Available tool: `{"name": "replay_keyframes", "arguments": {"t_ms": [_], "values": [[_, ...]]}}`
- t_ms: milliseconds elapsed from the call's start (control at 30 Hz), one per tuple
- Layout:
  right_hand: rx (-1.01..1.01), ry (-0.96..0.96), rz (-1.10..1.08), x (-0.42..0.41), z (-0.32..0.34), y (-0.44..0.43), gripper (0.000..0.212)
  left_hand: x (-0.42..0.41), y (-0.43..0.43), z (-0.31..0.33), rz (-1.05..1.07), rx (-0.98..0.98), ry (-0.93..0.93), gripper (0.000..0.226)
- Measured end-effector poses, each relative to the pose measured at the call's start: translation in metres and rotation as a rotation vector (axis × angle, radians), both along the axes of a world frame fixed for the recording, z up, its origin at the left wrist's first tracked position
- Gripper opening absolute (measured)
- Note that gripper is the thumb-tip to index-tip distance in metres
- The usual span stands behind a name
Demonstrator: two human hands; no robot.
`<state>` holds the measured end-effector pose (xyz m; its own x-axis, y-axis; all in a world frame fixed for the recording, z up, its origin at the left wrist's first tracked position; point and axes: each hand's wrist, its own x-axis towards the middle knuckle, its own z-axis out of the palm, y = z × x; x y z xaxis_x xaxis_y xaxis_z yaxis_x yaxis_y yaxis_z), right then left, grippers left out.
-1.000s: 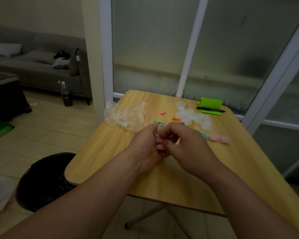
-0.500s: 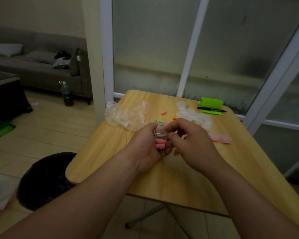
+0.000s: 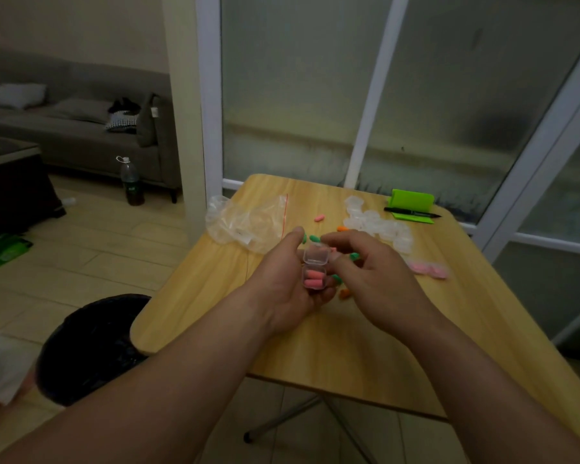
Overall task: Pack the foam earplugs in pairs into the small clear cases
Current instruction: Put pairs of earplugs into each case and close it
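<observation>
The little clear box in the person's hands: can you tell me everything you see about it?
The small clear case looks like see-through hard plastic, squarish with rounded corners. Its lid stands raised at the far end, not yet shut. Inside lie two pink earplugs, side by side. The left hand cradles it in curled fingers above the table, and the right hand seems to pinch the lid.

I see the left hand point(image 3: 282, 283) gripping a case point(image 3: 314, 277) holding two pink earplugs point(image 3: 315, 283), the right hand point(image 3: 375, 279) pinching its lid point(image 3: 315, 255) above the worktop point(image 3: 349, 346).
</observation>
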<state>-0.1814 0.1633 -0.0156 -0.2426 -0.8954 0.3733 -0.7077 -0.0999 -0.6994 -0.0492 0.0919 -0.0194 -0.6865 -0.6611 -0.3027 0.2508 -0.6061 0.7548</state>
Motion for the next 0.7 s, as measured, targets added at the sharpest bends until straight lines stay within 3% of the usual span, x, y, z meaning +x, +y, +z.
{"name": "replay_keyframes", "arguments": {"t_ms": [167,300,533,700], "values": [[-0.015,0.208,0.069,0.008,-0.005,0.008,0.021,0.003,-0.010,0.000,0.031,0.024,0.043,0.071],[0.022,0.305,0.057,0.009,-0.012,0.007,0.023,0.001,-0.008,-0.001,0.037,0.034,0.044,0.064],[-0.011,0.172,-0.004,0.000,-0.012,0.008,0.024,0.001,-0.001,-0.007,-0.057,-0.103,0.030,0.029],[0.003,0.170,-0.026,-0.011,-0.011,0.014,0.039,-0.004,0.004,-0.007,-0.065,-0.137,0.014,0.034]]}}
